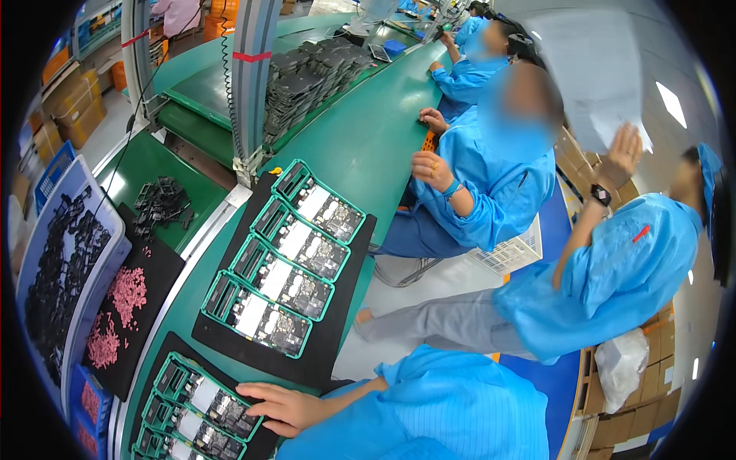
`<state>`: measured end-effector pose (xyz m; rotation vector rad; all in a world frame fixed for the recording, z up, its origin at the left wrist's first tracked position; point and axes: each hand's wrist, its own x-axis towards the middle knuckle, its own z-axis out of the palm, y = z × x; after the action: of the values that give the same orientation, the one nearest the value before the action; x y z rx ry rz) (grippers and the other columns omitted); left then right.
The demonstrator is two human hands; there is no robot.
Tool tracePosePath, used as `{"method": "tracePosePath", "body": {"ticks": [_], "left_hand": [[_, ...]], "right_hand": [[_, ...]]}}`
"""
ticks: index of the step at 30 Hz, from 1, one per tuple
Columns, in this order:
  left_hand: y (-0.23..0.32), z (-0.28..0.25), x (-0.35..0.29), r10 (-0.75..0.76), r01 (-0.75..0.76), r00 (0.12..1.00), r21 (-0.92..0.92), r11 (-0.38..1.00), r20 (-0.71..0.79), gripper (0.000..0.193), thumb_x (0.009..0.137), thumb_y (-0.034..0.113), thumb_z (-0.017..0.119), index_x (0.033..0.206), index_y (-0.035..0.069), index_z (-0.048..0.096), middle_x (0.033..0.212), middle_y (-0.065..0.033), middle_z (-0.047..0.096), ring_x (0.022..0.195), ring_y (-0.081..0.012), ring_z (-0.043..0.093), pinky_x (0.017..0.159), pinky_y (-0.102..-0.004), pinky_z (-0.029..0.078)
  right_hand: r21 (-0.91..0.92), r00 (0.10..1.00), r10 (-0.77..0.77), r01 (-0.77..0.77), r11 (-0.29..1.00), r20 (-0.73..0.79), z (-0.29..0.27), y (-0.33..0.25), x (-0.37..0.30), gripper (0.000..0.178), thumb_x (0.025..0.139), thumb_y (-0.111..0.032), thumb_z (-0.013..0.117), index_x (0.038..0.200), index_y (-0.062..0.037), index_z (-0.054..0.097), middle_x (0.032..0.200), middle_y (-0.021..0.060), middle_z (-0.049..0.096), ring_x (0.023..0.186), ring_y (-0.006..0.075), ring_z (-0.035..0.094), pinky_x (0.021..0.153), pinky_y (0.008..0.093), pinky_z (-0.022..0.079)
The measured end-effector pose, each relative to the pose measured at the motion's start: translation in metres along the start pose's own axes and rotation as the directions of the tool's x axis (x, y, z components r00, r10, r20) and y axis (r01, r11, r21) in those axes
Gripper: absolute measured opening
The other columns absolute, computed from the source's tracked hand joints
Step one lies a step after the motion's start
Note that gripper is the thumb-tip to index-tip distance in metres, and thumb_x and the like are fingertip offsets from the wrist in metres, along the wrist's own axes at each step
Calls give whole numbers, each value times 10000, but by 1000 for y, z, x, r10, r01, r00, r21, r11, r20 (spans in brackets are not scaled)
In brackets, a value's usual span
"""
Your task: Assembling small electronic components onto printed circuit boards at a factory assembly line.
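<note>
My right hand (pixel 285 408) comes in from the lower middle out of a blue sleeve (pixel 422 410). Its fingers are stretched toward the left and spread, with the thumb apart. The fingertips lie at the right edge of a green frame (pixel 201 377), over or touching a dark circuit board (pixel 228 412) in it; contact is hard to tell. Beside the board in that frame is a pale rectangular panel (pixel 204 395). More green frames of the same kind overlap below it on a black mat (pixel 182 346). My left hand is not in view.
Further along the green belt (pixel 360 146), several filled green frames (pixel 264 326) lie on another black mat (pixel 318 372). Pink small parts (pixel 126 295) and a white bin (pixel 115 241) of black parts are at left. Co-workers in blue (pixel 491 176) sit along the right; one stands (pixel 613 268), hand raised by a white sheet.
</note>
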<state>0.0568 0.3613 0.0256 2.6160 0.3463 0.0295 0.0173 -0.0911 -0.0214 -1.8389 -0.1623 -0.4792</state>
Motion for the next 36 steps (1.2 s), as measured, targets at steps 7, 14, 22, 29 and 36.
{"method": "tracePosePath", "body": {"ticks": [7,14,22,29,36], "left_hand": [[45,5,-24,-114,181,981,510,841,-160,953,773,461,750,1388,-84,267,1257,-311,520,1147,-429,527,966,-444,430],[89,44,-1,341,-304,915,190,934,-214,360,860,91,616,1199,-21,568,1274,-226,532,1181,-382,495,1014,-429,382],[110,79,-10,227,-285,913,-132,949,-339,511,889,306,607,1260,-34,519,1181,-212,571,1088,-364,506,955,-420,389],[106,101,-5,244,-254,851,43,966,-465,540,915,359,543,1269,-46,495,1109,-207,590,1042,-358,523,964,-453,348],[110,105,-5,237,-272,853,-8,962,-466,563,936,420,508,1254,-44,515,1085,-203,602,1033,-349,539,935,-443,375]], "right_hand": [[-81,998,66,-65,995,9,1,-9,4,379,824,-70,597,1188,-33,499,1444,226,335,1312,376,388,1046,419,367],[-51,969,245,-247,968,-42,-18,-18,16,491,823,-63,632,1282,-6,468,1372,195,438,1271,329,451,1041,392,386],[551,782,617,-556,622,92,-24,-16,49,548,884,-36,611,1364,65,366,1321,176,480,1195,222,495,1031,323,381],[345,759,630,-643,683,165,-15,11,85,573,879,-127,650,1341,102,400,1119,67,592,950,92,550,767,208,418],[347,843,521,-532,772,133,6,25,96,541,856,-127,696,1241,108,397,1020,148,630,928,155,616,824,272,504]]}}
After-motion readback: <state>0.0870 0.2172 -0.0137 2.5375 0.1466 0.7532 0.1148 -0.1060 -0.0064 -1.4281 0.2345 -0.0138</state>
